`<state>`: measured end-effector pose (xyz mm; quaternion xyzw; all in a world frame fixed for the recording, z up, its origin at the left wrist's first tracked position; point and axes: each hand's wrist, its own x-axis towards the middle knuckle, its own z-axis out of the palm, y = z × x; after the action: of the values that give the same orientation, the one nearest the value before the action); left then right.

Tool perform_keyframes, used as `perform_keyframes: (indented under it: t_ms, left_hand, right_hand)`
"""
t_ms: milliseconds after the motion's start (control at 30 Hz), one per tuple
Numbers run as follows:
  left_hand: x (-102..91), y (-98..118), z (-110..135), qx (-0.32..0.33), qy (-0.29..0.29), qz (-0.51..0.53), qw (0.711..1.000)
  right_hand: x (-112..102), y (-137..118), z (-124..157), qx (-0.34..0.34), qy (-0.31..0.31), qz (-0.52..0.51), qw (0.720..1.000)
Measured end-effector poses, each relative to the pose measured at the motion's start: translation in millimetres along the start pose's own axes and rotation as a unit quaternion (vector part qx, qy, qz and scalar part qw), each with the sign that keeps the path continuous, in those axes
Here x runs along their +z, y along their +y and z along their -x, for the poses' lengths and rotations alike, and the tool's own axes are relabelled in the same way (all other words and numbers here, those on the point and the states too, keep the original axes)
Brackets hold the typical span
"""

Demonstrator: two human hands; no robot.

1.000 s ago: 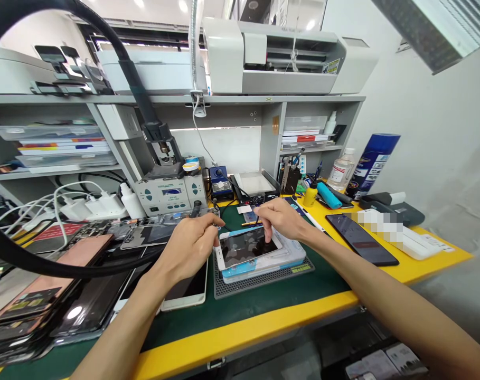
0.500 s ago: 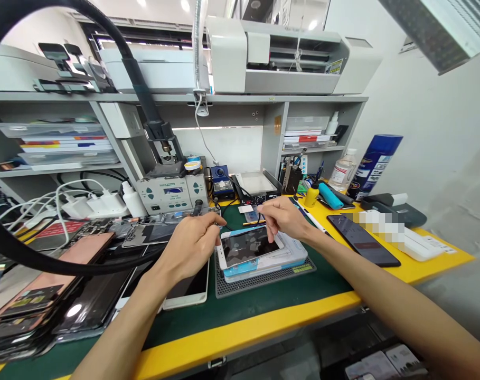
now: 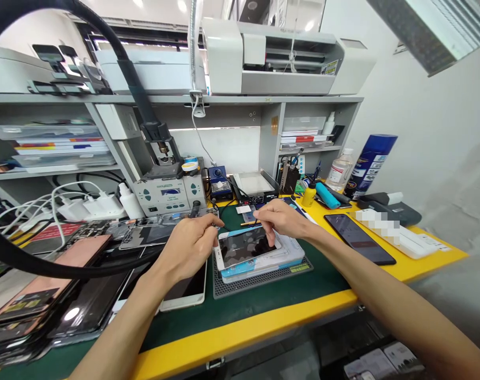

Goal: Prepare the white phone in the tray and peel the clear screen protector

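A white-framed phone screen (image 3: 243, 247) lies tilted on a blue and white holder (image 3: 281, 256), which rests on a grey ridged mat (image 3: 259, 279). My left hand (image 3: 188, 245) is curled at the screen's left end, fingers pinched at its top left corner on something I cannot make out. My right hand (image 3: 281, 217) reaches over the far edge, with its fingers bent down and pressing on the screen's right part.
A white phone (image 3: 186, 293) lies left of the mat. Dark screens and panels (image 3: 65, 301) pile up at the left. A rework station (image 3: 168, 192), bottles (image 3: 340, 171), a blue can (image 3: 372, 158) and a black phone (image 3: 358, 238) stand behind and right. A thick black hose (image 3: 45, 264) crosses the left.
Both hands stay on the screen. The right fingers have shifted slightly along the screen's right part; the view has wobbled a little.
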<state>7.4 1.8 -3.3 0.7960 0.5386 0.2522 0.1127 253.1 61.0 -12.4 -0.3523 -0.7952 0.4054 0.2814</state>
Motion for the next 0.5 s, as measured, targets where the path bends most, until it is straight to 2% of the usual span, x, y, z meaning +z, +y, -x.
perform_keyframes:
  t_ms: [267, 500]
  left_hand:
    - [0.5, -1, 1, 0.001, -0.001, 0.01, 1.0]
    - [-0.1, 0, 2, -0.002, -0.008, 0.064, 0.998]
  right_hand:
    - [-12, -6, 2, 0.055, -0.048, -0.011, 0.997]
    - [-15, 2, -1, 0.065, -0.025, -0.027, 0.997]
